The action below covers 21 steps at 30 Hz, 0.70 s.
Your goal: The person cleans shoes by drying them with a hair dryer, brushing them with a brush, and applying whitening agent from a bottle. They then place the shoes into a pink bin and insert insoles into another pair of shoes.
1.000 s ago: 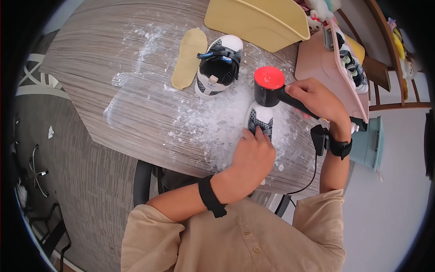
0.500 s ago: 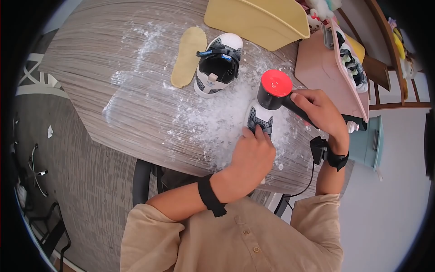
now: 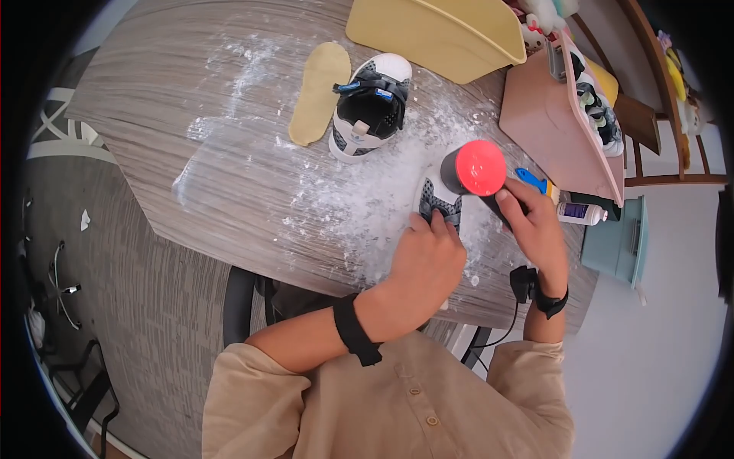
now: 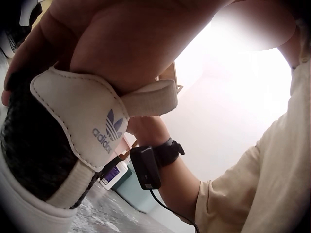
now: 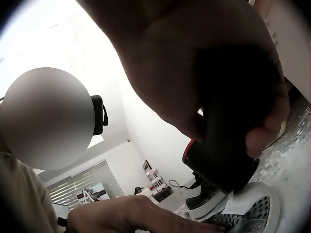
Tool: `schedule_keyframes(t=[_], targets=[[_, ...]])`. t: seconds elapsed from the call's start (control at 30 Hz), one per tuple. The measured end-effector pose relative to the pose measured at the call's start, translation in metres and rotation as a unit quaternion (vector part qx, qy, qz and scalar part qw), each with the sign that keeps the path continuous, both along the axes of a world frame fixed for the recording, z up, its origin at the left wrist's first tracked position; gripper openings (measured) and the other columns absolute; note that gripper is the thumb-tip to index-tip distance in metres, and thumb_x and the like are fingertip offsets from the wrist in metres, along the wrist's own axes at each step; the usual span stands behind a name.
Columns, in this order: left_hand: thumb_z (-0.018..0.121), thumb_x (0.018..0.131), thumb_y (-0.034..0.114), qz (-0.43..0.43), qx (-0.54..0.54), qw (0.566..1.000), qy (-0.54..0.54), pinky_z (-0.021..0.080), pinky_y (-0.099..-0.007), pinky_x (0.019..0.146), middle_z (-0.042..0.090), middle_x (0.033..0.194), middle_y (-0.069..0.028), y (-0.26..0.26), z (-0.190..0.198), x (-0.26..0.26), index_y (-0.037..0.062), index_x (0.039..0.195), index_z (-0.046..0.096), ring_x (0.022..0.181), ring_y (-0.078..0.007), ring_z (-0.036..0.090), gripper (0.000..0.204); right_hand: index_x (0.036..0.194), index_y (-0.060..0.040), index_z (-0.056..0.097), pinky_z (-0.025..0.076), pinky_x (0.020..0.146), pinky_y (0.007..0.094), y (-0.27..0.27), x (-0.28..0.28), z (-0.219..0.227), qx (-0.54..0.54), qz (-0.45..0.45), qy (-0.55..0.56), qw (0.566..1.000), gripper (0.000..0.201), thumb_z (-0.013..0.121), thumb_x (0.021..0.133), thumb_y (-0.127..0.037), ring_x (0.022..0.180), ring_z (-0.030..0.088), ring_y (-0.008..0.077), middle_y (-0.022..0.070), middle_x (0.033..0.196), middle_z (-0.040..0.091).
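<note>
Of two shoes, your left hand (image 3: 428, 264) gripped the near one (image 3: 447, 205), nearer the tabletop's (image 3: 229, 183) front edge; the far shoe (image 3: 359, 144) stood beside one insole (image 3: 317, 96). Your right hand (image 3: 539, 229) was clenched round the handle of one red-ended black tool (image 3: 480, 168), over the near shoe's toe. Powder-streaked wood stretched from the insole to the left edge. Two bins, yellow (image 3: 428, 38) and pink (image 3: 539, 122), bounded the far side.

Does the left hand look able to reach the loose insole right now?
Likely yes, if the left hand releases the nearer shoe: only powdery tabletop seems to separate it from the near end of the insole.
</note>
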<state>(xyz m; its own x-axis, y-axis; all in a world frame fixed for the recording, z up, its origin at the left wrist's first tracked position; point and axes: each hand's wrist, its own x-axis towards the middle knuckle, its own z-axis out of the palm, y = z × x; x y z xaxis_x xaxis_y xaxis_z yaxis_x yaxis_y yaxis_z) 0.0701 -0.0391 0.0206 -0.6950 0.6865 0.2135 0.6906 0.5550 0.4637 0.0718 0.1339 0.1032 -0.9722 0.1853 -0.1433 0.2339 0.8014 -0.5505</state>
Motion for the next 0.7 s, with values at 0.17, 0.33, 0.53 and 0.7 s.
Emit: schedule_keyframes(t=[0.17, 0.33, 0.53, 0.7], targets=[[0.060, 0.072, 0.009, 0.001, -0.002, 1.000, 0.006, 0.053, -0.0320, 0.055, 0.065, 0.097, -0.0193, 0.001, 0.000, 0.001, -0.0053, 0.096, 0.066, 0.077, -0.0286, 0.062, 0.028, 0.116, 0.0008, 0.061, 0.048, 0.068, 0.0295, -0.007, 0.009, 0.002, -0.010, -0.026, -0.015, 0.999, 0.032, 0.057, 0.090, -0.018, 0.069, 0.060, 0.0154, 0.0186, 0.081, 0.066], [0.060, 0.072, 0.009, -0.003, -0.003, 1.000, -0.004, 0.053, -0.0320, 0.054, 0.065, 0.097, -0.0198, 0.001, 0.000, 0.000, -0.0056, 0.096, 0.066, 0.078, -0.0287, 0.062, 0.029, 0.116, 0.0013, 0.061, 0.048, 0.068, 0.0298, -0.008, 0.016, -0.002, -0.004, -0.028, -0.010, 1.000, 0.032, 0.058, 0.089, -0.016, 0.070, 0.062, 0.0164, 0.0194, 0.082, 0.067], [0.061, 0.070, 0.009, 0.010, 0.011, 1.000, 0.021, 0.053, -0.0317, 0.054, 0.064, 0.096, -0.0193, 0.001, -0.002, 0.001, -0.0059, 0.093, 0.065, 0.076, -0.0277, 0.062, 0.027, 0.114, 0.0026, 0.061, 0.049, 0.068, 0.0305, -0.015, 0.024, -0.002, -0.012, -0.028, -0.012, 0.999, 0.031, 0.059, 0.089, -0.014, 0.070, 0.064, 0.0192, 0.0208, 0.082, 0.067], [0.061, 0.069, 0.008, 0.001, -0.010, 1.000, -0.001, 0.053, -0.0307, 0.054, 0.062, 0.092, -0.0164, 0.002, -0.001, 0.000, -0.0064, 0.092, 0.064, 0.075, -0.0266, 0.060, 0.027, 0.114, 0.0028, 0.061, 0.049, 0.067, 0.0308, -0.015, 0.031, -0.004, -0.014, -0.013, -0.015, 1.000, 0.030, 0.058, 0.089, -0.014, 0.070, 0.064, 0.0196, 0.0205, 0.081, 0.066]])
